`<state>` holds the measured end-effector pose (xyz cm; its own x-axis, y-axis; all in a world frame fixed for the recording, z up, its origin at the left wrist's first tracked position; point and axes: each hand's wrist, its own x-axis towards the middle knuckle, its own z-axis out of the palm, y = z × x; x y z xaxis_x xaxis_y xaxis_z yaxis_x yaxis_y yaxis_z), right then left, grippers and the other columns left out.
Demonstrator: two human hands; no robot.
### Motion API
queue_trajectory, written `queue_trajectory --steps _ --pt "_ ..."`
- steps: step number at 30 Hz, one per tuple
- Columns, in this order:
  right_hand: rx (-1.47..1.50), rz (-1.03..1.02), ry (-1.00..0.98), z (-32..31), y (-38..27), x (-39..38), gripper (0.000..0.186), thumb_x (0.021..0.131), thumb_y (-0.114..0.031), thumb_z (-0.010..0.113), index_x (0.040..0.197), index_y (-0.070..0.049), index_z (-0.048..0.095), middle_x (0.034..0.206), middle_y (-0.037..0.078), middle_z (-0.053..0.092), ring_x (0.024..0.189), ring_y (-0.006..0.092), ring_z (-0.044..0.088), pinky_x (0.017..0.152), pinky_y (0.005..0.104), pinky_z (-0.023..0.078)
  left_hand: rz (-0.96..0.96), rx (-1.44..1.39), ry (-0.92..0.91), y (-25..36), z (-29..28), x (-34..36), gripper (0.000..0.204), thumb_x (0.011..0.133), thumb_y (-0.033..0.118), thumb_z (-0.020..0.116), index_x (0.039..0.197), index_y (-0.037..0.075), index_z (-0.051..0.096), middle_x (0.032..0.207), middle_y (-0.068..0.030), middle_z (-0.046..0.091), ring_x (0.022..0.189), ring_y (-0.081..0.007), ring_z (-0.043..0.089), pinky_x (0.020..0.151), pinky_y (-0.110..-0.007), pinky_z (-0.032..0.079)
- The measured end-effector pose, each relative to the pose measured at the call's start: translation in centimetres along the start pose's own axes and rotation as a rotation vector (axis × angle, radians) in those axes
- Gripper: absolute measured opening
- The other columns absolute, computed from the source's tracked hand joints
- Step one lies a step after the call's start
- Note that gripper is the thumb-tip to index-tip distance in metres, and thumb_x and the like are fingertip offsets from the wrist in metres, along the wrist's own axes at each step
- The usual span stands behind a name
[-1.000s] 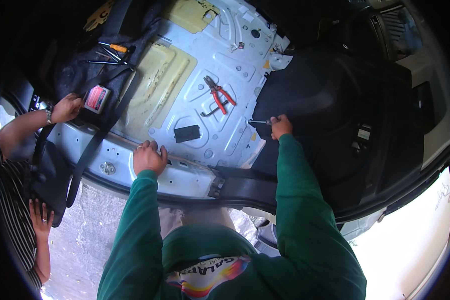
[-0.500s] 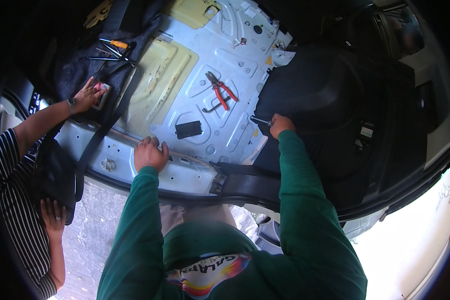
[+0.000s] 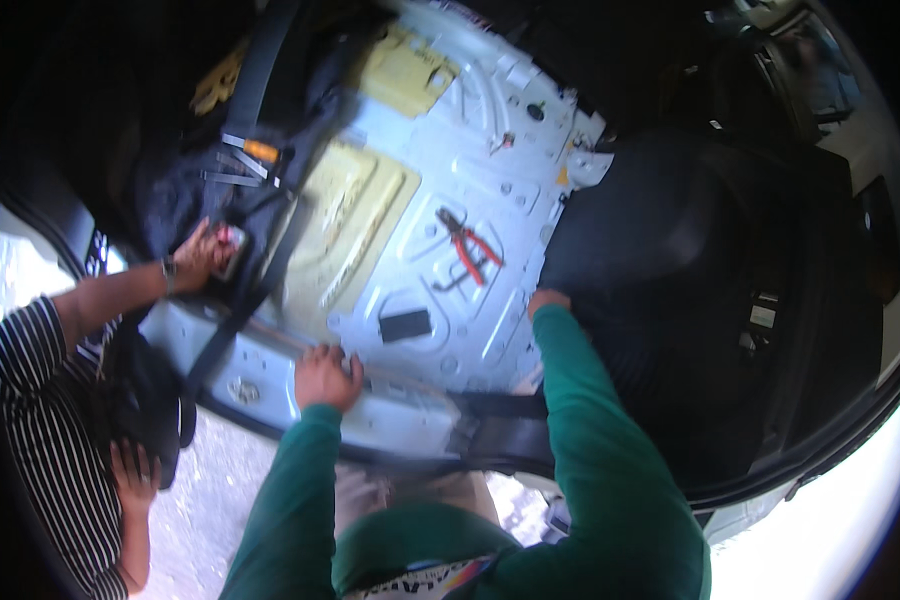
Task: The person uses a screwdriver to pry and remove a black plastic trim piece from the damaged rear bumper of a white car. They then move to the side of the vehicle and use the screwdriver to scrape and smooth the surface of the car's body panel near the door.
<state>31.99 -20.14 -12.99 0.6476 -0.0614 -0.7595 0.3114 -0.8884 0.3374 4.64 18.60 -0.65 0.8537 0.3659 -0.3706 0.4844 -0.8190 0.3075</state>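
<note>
My left hand rests on the pale metal sill of an open car cargo area, fingers loosely apart. My right hand is closed at the edge of the black moulded trim; what it grips is hidden and blurred. Between and beyond my hands, on the white metal floor, lie red-handled pliers, a dark bent tool and a black rectangular piece.
At left a co-worker in a striped top has one hand on a small box and the other by a black bag. A screwdriver and other tools lie on dark cloth. A strap hangs across the sill.
The view has shifted, so the car sits lower in frame, and is blurred. The screwdriver in my right hand is now out of sight. The co-worker's hand has moved onto the box.
</note>
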Motion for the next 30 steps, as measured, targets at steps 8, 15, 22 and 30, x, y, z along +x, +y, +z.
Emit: queue_trajectory --steps 8,15,22,30 --pt "0.246 0.079 0.023 2.4 -2.3 1.1 0.038 0.102 -0.019 0.042 0.12 -0.004 0.071 0.121 0.017 0.074 0.109 0.035 0.073 0.092 0.0478 0.058 -0.02 0.005 -0.053 1.1 -1.5 0.4 0.03 0.09 0.033 0.065 0.089 0.004 0.072 0.095 -0.0178 0.07 0.095 -0.0375 0.066 0.089 -0.048 0.051" --pt "0.127 -0.105 0.114 2.7 -0.9 1.5 0.034 0.099 -0.014 0.045 0.111 -0.003 0.075 0.111 0.016 0.077 0.1 0.0346 0.075 0.086 0.0499 0.059 -0.002 0.023 -0.034 1.4 -2.0 0.4 0.027 0.089 0.032 0.066 0.084 0.006 0.071 0.09 -0.0147 0.068 0.089 -0.0365 0.066 0.082 -0.049 0.051" --pt "0.335 -0.284 -0.021 -2.1 -2.5 -2.0 0.031 0.1 -0.021 0.049 0.119 -0.008 0.07 0.119 0.021 0.072 0.111 0.0381 0.07 0.093 0.0524 0.055 -0.04 0.005 -0.14 1.8 -2.7 0.8 0.029 0.09 0.033 0.065 0.087 0.005 0.073 0.094 -0.0179 0.07 0.094 -0.0386 0.067 0.087 -0.051 0.051" --pt "0.615 -0.916 -0.052 -13.6 -15.9 -17.0 0.027 0.102 -0.035 0.052 0.106 -0.013 0.066 0.096 0.018 0.072 0.093 0.0415 0.069 0.081 0.0543 0.053 -0.481 -1.204 -0.477 1.0 -0.5 5.1 0.05 0.104 0.052 0.054 0.108 0.004 0.07 0.085 -0.0043 0.062 0.074 -0.0167 0.058 0.069 -0.034 0.05"
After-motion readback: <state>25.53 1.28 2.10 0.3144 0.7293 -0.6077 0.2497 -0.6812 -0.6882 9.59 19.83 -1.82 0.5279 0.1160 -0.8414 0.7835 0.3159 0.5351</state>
